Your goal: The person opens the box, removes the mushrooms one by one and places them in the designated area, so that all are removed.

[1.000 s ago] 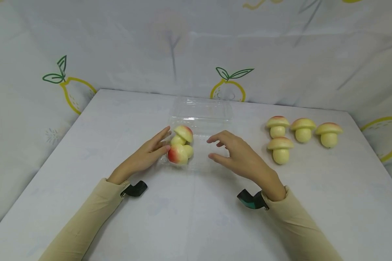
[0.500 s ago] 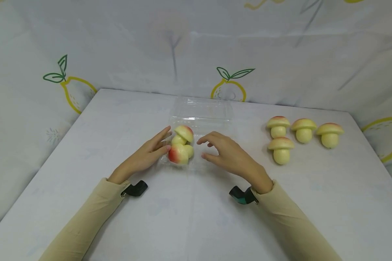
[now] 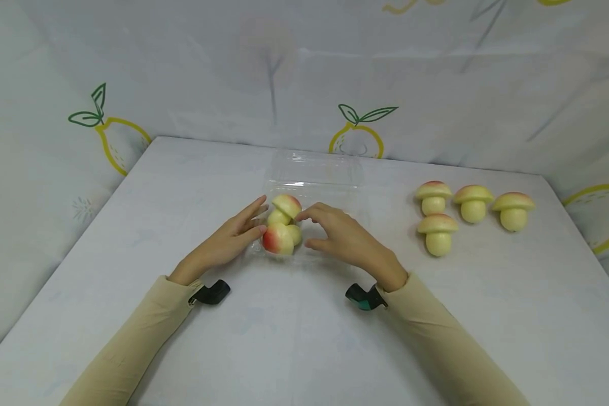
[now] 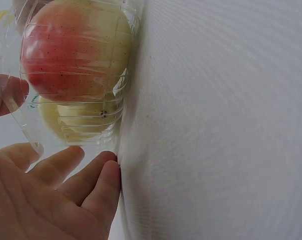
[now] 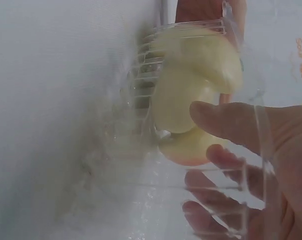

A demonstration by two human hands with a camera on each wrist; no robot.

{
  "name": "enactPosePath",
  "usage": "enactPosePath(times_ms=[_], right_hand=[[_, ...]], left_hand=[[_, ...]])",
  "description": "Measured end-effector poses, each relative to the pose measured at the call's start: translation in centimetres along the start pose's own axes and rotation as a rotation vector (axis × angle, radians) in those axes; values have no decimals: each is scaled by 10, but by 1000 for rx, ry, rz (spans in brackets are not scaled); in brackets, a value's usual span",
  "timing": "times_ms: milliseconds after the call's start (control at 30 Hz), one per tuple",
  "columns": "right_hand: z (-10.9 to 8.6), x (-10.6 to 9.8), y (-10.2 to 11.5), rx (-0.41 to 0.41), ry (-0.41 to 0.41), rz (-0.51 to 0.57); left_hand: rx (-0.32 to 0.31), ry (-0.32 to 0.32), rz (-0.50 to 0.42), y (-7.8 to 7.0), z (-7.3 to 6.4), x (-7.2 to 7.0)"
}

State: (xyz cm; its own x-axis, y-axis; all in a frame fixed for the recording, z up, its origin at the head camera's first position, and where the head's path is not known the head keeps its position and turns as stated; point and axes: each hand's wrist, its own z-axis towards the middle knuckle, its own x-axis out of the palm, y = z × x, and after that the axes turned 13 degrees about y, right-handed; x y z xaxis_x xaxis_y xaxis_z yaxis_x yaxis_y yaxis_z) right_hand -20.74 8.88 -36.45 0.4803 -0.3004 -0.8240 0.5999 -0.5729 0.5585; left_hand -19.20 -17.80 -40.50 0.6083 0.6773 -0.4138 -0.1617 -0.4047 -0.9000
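A clear plastic clamshell box (image 3: 335, 200) lies open with its lid flat at the back. Two yellow mushroom-shaped pieces with red-tinted caps sit in its left part: a rear mushroom (image 3: 286, 207) and a front mushroom (image 3: 278, 239). My left hand (image 3: 222, 245) rests along the box's left side, fingers extended and thumb at the wall; the left wrist view shows the ribbed plastic (image 4: 93, 117) between hand and mushroom. My right hand (image 3: 349, 239) reaches over the box from the right, thumb and fingers apart, fingertips right at the mushrooms. In the right wrist view its thumb (image 5: 231, 120) overlaps a pale stem (image 5: 178, 100).
Several more mushrooms stand on the white table (image 3: 294, 338) at the right: a front one (image 3: 438, 241), with a left one (image 3: 433, 197), a middle one (image 3: 473, 203) and a right one (image 3: 513, 210) behind. A patterned cloth (image 3: 208, 73) hangs behind the table.
My right hand has moved left, from over the box's right part to the mushrooms. My left hand, the box and the mushrooms have stayed in place.
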Motion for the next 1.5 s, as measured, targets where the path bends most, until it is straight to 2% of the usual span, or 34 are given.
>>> enactPosePath(times_ms=[300, 733, 1033, 1500], right_hand=[[9, 5, 0, -47, 11, 17], [22, 13, 4, -60, 3, 1], [24, 13, 4, -156, 14, -16], [22, 8, 7, -122, 80, -19]], left_hand=[[2, 0, -9, 0, 1, 0], [4, -1, -17, 0, 1, 0], [10, 7, -7, 1, 1, 0], [6, 6, 0, 1, 1, 0]])
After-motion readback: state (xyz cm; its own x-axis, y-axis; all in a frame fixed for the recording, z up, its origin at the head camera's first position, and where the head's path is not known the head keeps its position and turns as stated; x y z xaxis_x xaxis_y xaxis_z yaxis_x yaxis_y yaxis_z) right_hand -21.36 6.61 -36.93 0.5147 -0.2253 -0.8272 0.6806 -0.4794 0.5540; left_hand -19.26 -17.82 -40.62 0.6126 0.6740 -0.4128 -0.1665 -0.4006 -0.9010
